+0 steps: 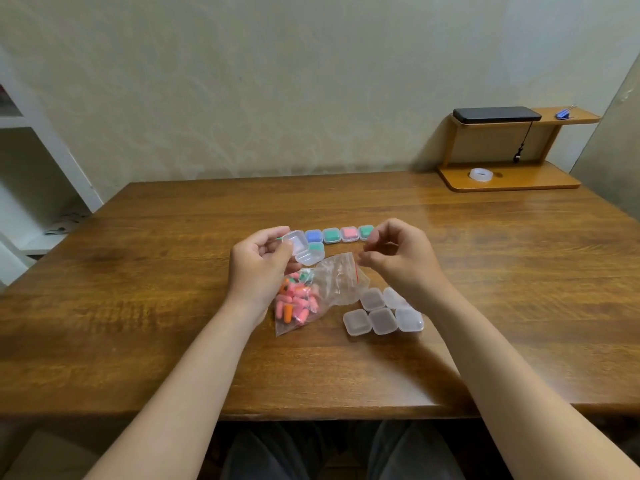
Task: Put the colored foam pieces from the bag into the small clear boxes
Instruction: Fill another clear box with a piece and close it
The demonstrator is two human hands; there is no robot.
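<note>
My left hand (260, 264) holds a small clear box (300, 247) above the table, its lid swung open. My right hand (398, 258) hovers to the right of it with fingers curled and nothing visibly in them. Below both hands lies a clear zip bag (322, 289) with pink, orange and green foam pieces (294, 303) bunched in its lower left end. A row of filled boxes (339, 234) showing blue, green and pink pieces stands behind the hands. Several empty clear boxes (382, 313) are grouped right of the bag.
The wooden table (138, 289) has its front edge near my lap. At the back right stands a small wooden shelf (512, 178) with a tape roll (480, 174), a black case (497, 115) and blue clips (563, 113). A white shelving unit (31, 161) is at the left.
</note>
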